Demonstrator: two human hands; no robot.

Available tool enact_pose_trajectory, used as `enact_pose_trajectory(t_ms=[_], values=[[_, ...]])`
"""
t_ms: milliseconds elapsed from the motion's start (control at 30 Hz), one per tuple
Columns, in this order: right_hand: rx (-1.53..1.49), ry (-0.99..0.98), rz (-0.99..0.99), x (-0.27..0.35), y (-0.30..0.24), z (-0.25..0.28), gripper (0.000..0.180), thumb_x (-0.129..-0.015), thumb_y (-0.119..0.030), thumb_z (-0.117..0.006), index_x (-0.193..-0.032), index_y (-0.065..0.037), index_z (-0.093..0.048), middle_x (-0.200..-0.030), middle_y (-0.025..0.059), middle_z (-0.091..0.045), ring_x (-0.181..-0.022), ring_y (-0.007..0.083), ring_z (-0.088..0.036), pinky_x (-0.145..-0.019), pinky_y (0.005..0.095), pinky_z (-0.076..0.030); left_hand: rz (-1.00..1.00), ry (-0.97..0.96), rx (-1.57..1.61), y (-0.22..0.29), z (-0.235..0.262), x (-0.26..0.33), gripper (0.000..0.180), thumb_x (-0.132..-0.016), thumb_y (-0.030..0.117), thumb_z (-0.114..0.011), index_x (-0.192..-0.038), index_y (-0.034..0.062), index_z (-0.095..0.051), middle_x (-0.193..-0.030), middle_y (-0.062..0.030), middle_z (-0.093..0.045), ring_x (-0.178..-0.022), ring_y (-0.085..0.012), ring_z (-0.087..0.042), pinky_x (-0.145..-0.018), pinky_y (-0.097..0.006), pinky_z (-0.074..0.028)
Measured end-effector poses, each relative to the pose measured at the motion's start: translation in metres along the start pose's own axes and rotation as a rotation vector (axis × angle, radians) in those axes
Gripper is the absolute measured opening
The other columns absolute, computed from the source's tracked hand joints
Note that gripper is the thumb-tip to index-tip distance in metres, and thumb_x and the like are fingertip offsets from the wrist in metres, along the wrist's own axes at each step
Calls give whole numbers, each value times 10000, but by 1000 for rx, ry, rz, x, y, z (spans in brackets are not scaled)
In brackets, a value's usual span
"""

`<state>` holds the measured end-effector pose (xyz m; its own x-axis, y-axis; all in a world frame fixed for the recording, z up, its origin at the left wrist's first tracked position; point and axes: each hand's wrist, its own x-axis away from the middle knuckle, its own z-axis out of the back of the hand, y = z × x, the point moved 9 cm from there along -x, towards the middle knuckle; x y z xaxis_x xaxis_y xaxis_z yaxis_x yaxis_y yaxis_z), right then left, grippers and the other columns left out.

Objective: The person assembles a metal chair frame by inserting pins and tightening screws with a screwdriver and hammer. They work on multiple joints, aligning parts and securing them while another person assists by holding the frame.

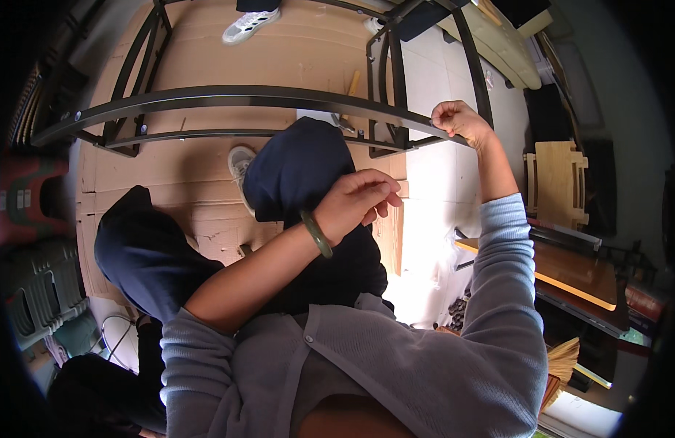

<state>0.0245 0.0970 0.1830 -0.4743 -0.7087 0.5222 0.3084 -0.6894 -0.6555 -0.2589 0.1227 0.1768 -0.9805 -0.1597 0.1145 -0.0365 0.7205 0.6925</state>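
Note:
A black metal frame (228, 93) of rails and legs stretches across in front of my knees. Up at its right corner is my right hand (460, 123), thumb and fingers pinched together against the end of the near rail. Anything small inside that pinch is hidden by the fingers. My left hand (358, 196) hovers over my knee, apart from the frame, with a green bangle (317, 233) on the wrist. Its fingers are bent and its thumb presses toward the fingertips; whatever may be between them is too small to make out.
Flattened cardboard (191, 171) covers the floor under the frame. A wooden-handled tool (353, 84) lies behind the near rail. Another person's white shoe (250, 26) rests at the far side. Stacked stools (42, 288) stand left; a wooden stool (558, 182) and brown boards (571, 270) are right.

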Motion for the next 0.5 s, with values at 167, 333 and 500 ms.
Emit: enact_pose_trajectory(t_ms=[167,333,500], values=[[49,-106,-30,-6,-3,-1,65,-775,-48,-675,-749,-54,-617,-631,-31,-517,-533,58,-437,-464,193,-368,17,0,-12,2,0,0,193,-972,110,-460,-1057,5,-599,-898,-78,-654,-643,-57,-499,-515,-166,-390],[73,-118,-68,-8,-1,0,42,-749,-54,-657,-758,-51,-617,-649,-16,-528,-557,75,-456,-484,213,-392,15,-21,6,1,0,-3,192,-973,125,-468,-1058,8,-594,-899,-71,-651,-646,-56,-503,-523,-167,-394],[47,-12,-34,-3,-3,1,100,-728,-77,-676,-783,-42,-600,-682,4,-530,-555,88,-457,-466,218,-389,13,-50,-6,2,-4,-10,189,-973,127,-461,-1045,12,-593,-899,-70,-645,-648,-54,-502,-520,-168,-391]])
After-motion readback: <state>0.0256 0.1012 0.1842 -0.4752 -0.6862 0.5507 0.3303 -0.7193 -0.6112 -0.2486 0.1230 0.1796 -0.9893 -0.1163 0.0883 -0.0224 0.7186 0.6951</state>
